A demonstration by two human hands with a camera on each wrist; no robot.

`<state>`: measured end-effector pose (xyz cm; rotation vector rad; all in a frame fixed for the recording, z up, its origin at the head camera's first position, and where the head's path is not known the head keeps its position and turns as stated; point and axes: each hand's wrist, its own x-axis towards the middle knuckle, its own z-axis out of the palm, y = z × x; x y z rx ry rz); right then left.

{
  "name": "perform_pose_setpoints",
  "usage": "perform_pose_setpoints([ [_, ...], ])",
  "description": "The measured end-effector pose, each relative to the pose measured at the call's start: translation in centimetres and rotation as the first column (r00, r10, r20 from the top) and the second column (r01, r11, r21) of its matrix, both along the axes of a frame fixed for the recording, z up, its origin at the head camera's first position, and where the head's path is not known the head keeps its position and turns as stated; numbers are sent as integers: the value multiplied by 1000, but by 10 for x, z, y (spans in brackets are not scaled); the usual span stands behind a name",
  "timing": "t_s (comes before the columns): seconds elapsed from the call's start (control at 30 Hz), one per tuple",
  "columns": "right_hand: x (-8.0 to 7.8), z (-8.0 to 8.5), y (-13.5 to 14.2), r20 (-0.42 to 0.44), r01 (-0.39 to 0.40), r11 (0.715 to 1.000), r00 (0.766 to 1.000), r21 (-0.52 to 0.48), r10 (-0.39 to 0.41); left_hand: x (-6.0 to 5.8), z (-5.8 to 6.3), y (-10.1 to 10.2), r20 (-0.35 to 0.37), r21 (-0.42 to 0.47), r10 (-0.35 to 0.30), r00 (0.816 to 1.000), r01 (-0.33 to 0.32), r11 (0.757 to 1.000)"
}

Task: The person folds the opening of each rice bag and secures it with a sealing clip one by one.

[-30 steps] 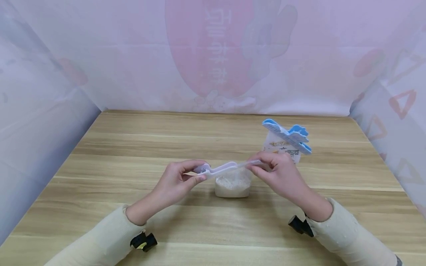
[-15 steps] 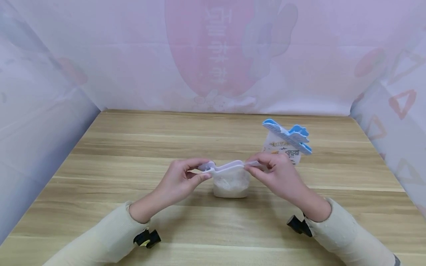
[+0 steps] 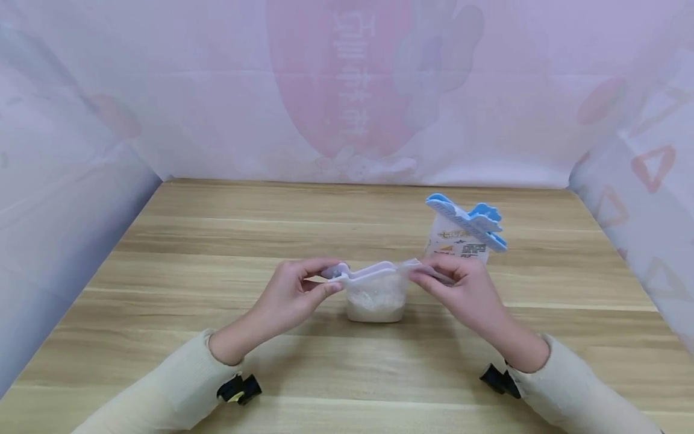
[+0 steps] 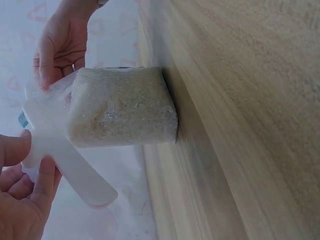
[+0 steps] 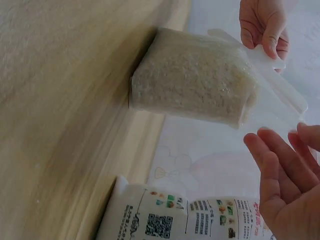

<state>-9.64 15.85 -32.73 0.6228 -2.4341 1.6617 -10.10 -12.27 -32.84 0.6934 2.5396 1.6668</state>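
A clear plastic bag of rice (image 3: 375,304) stands upright on the table, its rice plain in the left wrist view. My left hand (image 3: 295,295) pinches the handle end of a pale lilac bag clip (image 4: 75,167) between thumb and fingers. The clip's long bar lies along the top of the bag. On the other side, my right hand (image 3: 461,292) pinches the bag's loose plastic top, which sticks out past the clip. From the head view I cannot tell how firmly the clip's bars close on the plastic.
Behind my right hand stands a printed white bag (image 5: 165,215) with a blue bag clip (image 3: 467,222) slanting across its top. Both stand on the wooden table (image 3: 244,217), which has a printed cloth (image 3: 217,120) at its back and sides.
My left hand and the clip have shifted right along the bag's top. The right hand has moved slightly right and down, and the plastic beyond the clip looks more bunched.
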Motion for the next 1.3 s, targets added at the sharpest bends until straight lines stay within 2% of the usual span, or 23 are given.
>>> perform_pose_setpoints([
  [0.3,1,-2,-2,-24,30,999,999,-15,-31,0,-2,1,-9,12,6,1000,-6,1000],
  [0.57,2,-1,-4,-65,21,1000,998,0,-21,2,1,3,-44,-8,-8,999,7,1000],
  [0.87,3,1,-5,-97,30,999,995,14,-29,4,3,4,-36,-11,-6,999,5,1000],
  [1.17,3,3,-4,-156,13,998,988,56,-4,5,8,9,-67,4,-45,997,45,999],
  [1.3,3,4,-3,-150,13,998,989,63,-4,5,8,10,-68,-1,-44,997,44,999],
])
